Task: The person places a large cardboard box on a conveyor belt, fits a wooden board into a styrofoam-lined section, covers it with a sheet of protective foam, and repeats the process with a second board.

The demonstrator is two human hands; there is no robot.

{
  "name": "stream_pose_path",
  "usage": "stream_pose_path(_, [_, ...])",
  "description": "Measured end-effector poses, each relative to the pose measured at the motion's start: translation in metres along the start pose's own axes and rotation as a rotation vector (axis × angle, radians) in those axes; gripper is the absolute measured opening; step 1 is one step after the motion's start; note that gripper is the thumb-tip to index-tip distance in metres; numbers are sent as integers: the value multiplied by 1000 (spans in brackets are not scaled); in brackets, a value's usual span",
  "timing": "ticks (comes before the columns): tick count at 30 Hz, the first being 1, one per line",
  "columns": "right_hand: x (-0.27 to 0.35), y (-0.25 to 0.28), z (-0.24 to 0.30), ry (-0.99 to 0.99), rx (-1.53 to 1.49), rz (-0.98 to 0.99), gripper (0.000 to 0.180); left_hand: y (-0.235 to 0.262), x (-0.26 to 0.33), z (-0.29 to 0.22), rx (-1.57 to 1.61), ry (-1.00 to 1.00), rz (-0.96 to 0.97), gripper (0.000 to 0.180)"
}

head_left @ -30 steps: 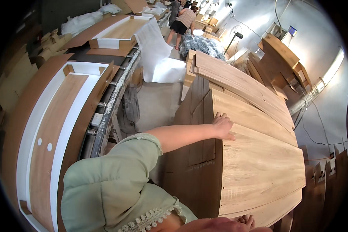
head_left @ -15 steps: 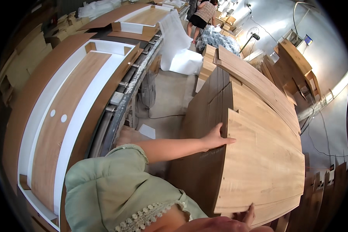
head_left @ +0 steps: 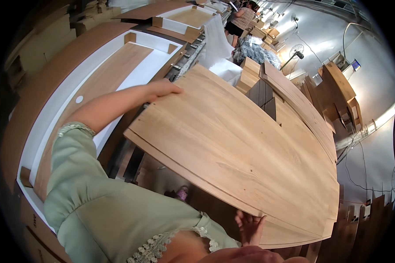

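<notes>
A large pale wooden panel (head_left: 219, 136) stretches from the stack of panels (head_left: 287, 109) on my right toward the left, its left end past the stack and close to the long box. My left hand (head_left: 162, 89) is closed on the panel's far left edge, arm stretched out. At the near edge, my right hand (head_left: 250, 225) grips the panel from below, thumb up against the edge; some fingers are hidden. To the left lies an open cardboard box (head_left: 77, 46) lined with white foam (head_left: 138, 72), holding another wooden board (head_left: 112, 72) with a white round spot.
The box rests on a roller conveyor (head_left: 191, 55), with a second foam-lined box (head_left: 173, 26) farther along. White sheeting (head_left: 217, 41) hangs beside it. A person (head_left: 242, 21) stands at the back near a plastic-wrapped pile (head_left: 255, 52). More boards (head_left: 338, 83) lean at the right.
The top panel has slid left off the stack, its left end now by the conveyor. My left hand moved left and away from me with it; my right hand shifted left along the near edge.
</notes>
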State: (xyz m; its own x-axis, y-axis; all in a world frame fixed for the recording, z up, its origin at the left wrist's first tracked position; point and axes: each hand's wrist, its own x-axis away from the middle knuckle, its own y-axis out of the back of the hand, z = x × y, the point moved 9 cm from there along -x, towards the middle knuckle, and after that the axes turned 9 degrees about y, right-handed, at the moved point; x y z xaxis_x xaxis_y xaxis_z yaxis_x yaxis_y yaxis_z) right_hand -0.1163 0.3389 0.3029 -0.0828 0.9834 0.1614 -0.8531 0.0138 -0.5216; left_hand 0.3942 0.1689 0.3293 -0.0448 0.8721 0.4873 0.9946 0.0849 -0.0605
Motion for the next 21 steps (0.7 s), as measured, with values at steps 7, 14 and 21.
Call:
stream_pose_path(7, [5, 11, 8, 353, -281, -251, 53, 196, 141, 34, -74, 48, -517, 56])
stream_pose_path(14, [-27, -73, -28, 191, -170, 61, 25, 315, 293, 118, 5, -125, -1033, 66])
stream_pose_path(21, [-103, -178, -62, 22, -172, 344, 25, 342, 433, 266, 255, 93, -1334, 77])
